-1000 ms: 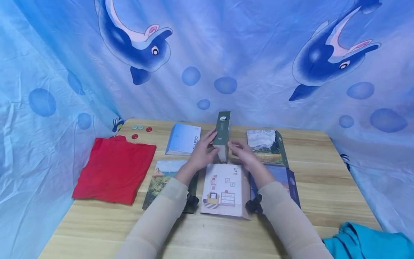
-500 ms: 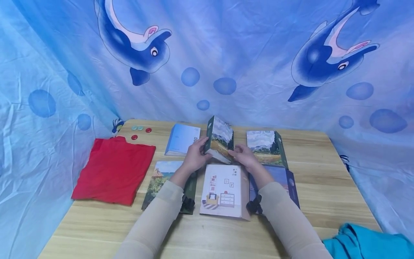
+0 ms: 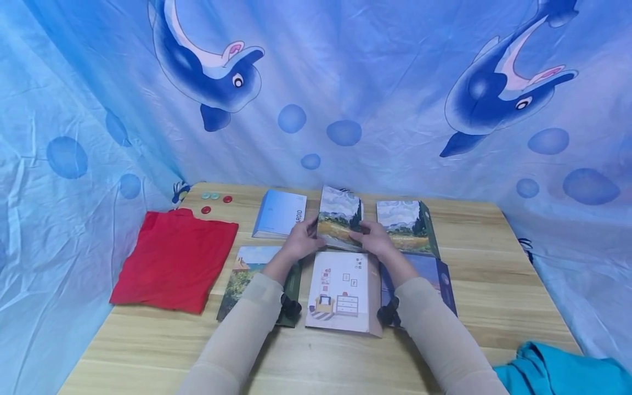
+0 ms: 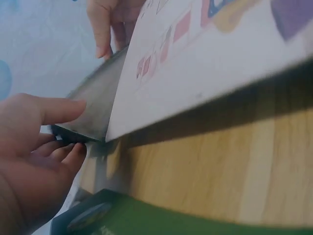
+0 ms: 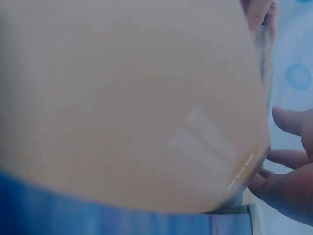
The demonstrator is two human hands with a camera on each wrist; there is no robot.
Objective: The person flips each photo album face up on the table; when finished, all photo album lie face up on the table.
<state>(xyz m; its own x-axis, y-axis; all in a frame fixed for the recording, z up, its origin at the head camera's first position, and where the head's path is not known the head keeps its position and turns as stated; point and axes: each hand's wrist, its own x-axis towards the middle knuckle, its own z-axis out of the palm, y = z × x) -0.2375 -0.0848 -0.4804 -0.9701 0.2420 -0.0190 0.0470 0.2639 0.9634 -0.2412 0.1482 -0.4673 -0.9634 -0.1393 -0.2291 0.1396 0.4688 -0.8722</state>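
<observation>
The left hand (image 3: 299, 240) and right hand (image 3: 373, 239) are gripping opposite sides of a landscape-covered book (image 3: 339, 213) just beyond the white book (image 3: 338, 291). Its spine, facing up a second ago, is leaving the head view; its picture is facing upward, apparently matching how the blue book (image 3: 280, 211) is lying, beyond and left of the white book.

Left sleeved forearm (image 3: 232, 340) and right sleeved forearm (image 3: 441, 332) extend forward, converging. Left hand (image 3: 299, 241) and right hand (image 3: 376, 240) roughly level, apart, facing each other; both gripping. Left thumb (image 4: 63, 110) nearly straight, fingers (image 4: 62, 152) curled below. Right thumb (image 5: 289, 120) spread from bent fingers (image 5: 281, 188).
</observation>
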